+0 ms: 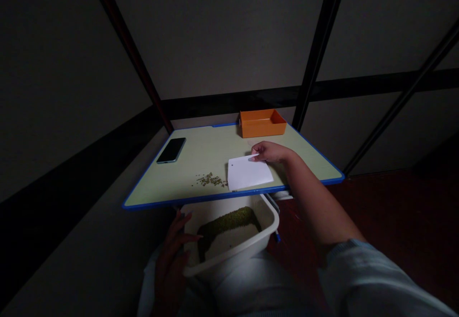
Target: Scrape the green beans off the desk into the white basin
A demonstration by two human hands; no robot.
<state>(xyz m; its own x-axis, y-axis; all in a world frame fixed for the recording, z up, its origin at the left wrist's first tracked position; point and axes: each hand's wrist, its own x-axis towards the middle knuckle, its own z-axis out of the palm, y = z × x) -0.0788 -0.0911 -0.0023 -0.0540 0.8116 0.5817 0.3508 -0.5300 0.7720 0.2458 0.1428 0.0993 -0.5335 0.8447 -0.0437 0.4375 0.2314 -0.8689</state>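
Note:
My right hand (269, 152) grips the top edge of a flat white plastic scraper (248, 173) that rests on a small pale table (201, 152) with a blue rim. Just left of the scraper lies a little scatter of green beans (211, 180). Below the table's front edge, on my lap, sits a white tub (267, 224) holding a heap of the same green beans (227, 222). My left hand (175, 252) clasps the tub's left side, fingers over its rim.
An empty orange tray (262, 123) stands at the table's far edge. A dark phone (171, 150) lies face up at the far left. Black frame bars cross the grey wall behind. Reddish floor shows to the right.

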